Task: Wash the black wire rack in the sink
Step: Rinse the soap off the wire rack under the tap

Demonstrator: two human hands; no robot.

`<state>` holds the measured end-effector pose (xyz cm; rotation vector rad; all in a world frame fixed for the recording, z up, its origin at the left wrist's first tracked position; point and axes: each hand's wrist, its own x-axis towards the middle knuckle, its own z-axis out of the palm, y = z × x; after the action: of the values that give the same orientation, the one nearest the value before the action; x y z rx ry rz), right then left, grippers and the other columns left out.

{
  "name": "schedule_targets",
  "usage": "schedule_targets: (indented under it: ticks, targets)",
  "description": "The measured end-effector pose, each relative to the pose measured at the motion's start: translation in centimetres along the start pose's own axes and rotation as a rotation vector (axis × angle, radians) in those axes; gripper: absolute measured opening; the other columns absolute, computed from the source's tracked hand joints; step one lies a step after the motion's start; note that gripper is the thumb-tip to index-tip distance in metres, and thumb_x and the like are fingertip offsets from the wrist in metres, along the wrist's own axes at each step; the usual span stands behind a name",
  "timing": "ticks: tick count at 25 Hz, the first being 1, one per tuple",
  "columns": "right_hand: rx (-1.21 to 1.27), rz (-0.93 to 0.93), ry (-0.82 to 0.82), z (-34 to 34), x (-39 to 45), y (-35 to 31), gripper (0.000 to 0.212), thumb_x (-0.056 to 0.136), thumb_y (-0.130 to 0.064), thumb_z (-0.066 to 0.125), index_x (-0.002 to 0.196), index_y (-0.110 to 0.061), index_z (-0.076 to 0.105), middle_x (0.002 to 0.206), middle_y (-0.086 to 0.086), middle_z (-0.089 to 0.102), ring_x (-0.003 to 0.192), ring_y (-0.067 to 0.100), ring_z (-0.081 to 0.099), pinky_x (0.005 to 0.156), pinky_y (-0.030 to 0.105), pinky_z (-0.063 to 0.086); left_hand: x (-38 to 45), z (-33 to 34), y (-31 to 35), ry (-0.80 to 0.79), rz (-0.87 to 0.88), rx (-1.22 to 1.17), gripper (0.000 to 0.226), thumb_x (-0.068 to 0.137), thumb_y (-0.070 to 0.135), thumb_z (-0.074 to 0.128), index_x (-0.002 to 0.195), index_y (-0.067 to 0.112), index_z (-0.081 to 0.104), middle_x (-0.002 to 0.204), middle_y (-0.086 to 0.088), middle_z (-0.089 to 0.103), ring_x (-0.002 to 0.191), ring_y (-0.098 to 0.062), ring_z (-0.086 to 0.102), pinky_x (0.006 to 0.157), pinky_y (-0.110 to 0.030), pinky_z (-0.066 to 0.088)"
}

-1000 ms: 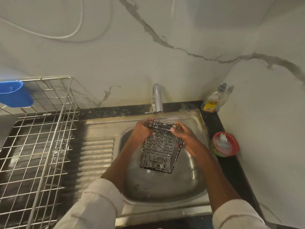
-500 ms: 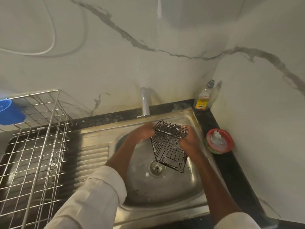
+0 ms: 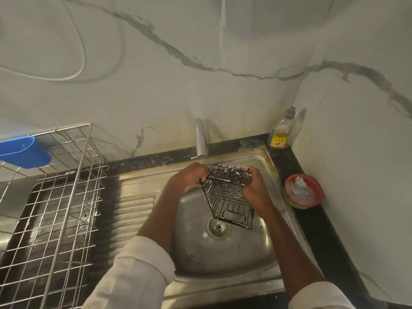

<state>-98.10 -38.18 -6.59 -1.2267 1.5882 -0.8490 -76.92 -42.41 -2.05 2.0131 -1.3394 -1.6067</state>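
At centre frame, your left hand (image 3: 189,178) and right hand (image 3: 256,192) both gripped the soapy black wire rack (image 3: 229,197) over the sink (image 3: 223,253); slick suds risked it slipping.

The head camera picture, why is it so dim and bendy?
Head view: dim yellowish light; the wide lens bows the silver wire drying rack at the edge; glare glints on the round steel sink; the small black wire rack stays fairly sharp.
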Motion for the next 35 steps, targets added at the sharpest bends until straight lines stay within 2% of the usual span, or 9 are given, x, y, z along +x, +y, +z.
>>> schedule_targets:
  ticks: [3,6,10,14,19,23,26,31,35]
  targets:
    - [0.060,0.028,-0.027,1.4,-0.5,-1.2,0.068,0.084,0.006,0.061,0.144,-0.024,0.050,0.131,0.002,0.063,0.105,0.019,0.066,0.080,0.035,0.058,-2.3,-0.2,-1.4,0.087,-0.028,-0.408,0.015,0.103,0.005,0.054,0.111,-0.003,0.064,0.106,-0.020,0.068,0.094,-0.029,0.066,0.089,-0.037,0.060]
    - [0.124,0.077,-0.116,3.3,-0.7,-2.4,0.086,0.087,0.018,0.048,0.155,-0.034,0.039,0.144,-0.007,0.049,0.074,0.016,0.065,0.059,0.028,0.054,-4.3,-0.8,-3.5,0.165,-0.010,-0.640,0.010,0.107,0.007,0.053,0.111,0.002,0.059,0.098,-0.012,0.063,0.082,-0.020,0.062,0.074,-0.033,0.058]
    - [0.123,0.039,-0.176,6.5,-1.2,-3.9,0.090,0.088,0.022,0.043,0.155,-0.038,0.037,0.163,0.001,0.037,0.119,0.041,0.061,0.095,0.058,0.055,-4.7,-3.1,-7.2,0.304,0.025,-0.562,0.026,0.099,0.029,0.061,0.122,0.017,0.059,0.124,-0.015,0.067,0.110,-0.027,0.065,0.102,-0.051,0.055]
    - [0.133,0.036,-0.223,7.3,-1.8,-4.8,0.089,0.091,0.022,0.045,0.155,-0.039,0.038,0.166,0.000,0.029,0.136,0.039,0.048,0.109,0.058,0.043,-5.5,-3.9,-7.8,0.379,0.073,-0.624,0.026,0.102,0.033,0.068,0.117,0.014,0.058,0.114,-0.008,0.072,0.096,-0.020,0.069,0.078,-0.036,0.051]
    - [0.252,0.064,-0.142,5.2,-1.6,-3.5,0.087,0.087,0.022,0.049,0.149,-0.039,0.047,0.156,-0.001,0.048,0.140,0.019,0.049,0.109,0.040,0.050,-5.7,-2.8,-6.6,0.278,0.140,-0.575,0.032,0.094,0.031,0.080,0.116,0.017,0.061,0.102,0.002,0.074,0.092,-0.018,0.067,0.077,-0.034,0.045]
    - [0.219,0.060,-0.149,4.2,-1.7,-4.1,0.085,0.088,0.022,0.046,0.148,-0.037,0.049,0.154,-0.002,0.050,0.130,0.018,0.058,0.083,0.018,0.053,-5.9,-2.3,-6.8,0.216,0.142,-0.584,0.042,0.090,0.020,0.083,0.122,0.012,0.057,0.088,0.001,0.073,0.074,-0.018,0.055,0.073,-0.035,0.043]
    - [0.155,0.038,-0.198,5.4,-1.5,-4.5,0.092,0.085,0.022,0.045,0.145,-0.048,0.050,0.158,-0.002,0.045,0.114,0.012,0.068,0.071,0.025,0.053,-6.3,-2.9,-7.8,0.254,0.129,-0.675,0.044,0.086,0.012,0.085,0.118,0.011,0.055,0.082,-0.003,0.071,0.060,-0.016,0.050,0.060,-0.032,0.043]
    - [0.110,-0.018,-0.290,7.2,-1.2,-5.7,0.095,0.082,0.025,0.038,0.146,-0.044,0.050,0.163,0.000,0.036,0.131,0.028,0.054,0.058,0.012,0.049,-7.3,-5.1,-9.0,0.321,0.050,-0.595,0.052,0.081,0.016,0.089,0.121,0.007,0.055,0.100,-0.016,0.070,0.069,-0.024,0.061,0.067,-0.041,0.059]
    - [0.145,-0.042,-0.247,8.0,-1.7,-6.0,0.092,0.083,0.027,0.038,0.150,-0.037,0.048,0.162,-0.002,0.038,0.126,0.007,0.058,0.087,0.036,0.058,-7.7,-6.1,-9.6,0.343,-0.004,-0.517,0.060,0.076,0.021,0.092,0.121,0.005,0.056,0.115,-0.021,0.065,0.077,-0.033,0.068,0.078,-0.055,0.066]
